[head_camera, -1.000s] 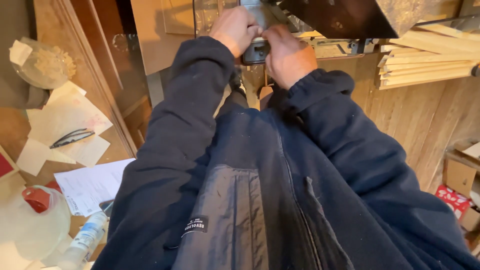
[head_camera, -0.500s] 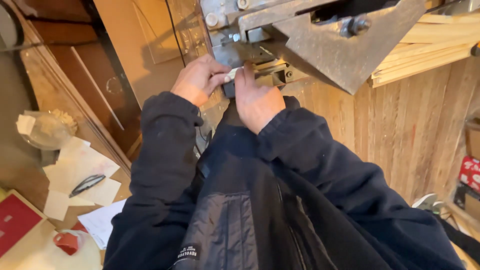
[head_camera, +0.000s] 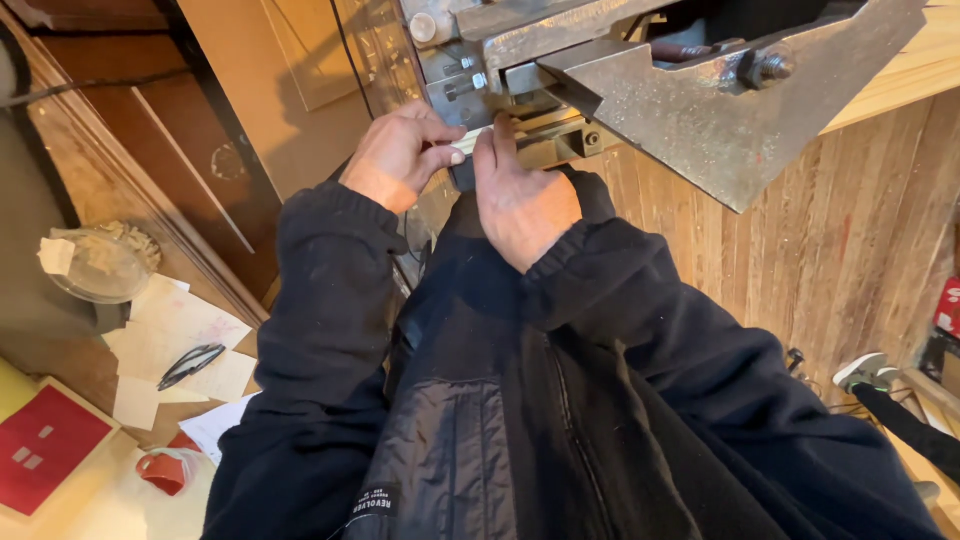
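We have a pale strip up against the metal fixture under the bench edge; it looks placed but not let go. Our left hand pinches its end, fingers curled; our right hand presses it with a straight forefinger.

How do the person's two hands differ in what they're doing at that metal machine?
The left hand is curled, its fingers bent round a small pale piece, while the right hand lies flatter, its forefinger stretched up toward the metal machine. The left hand sits higher and nearer the brown door; the right sits lower, centred. Both are bare, in dark sleeves, meeting under the machine.
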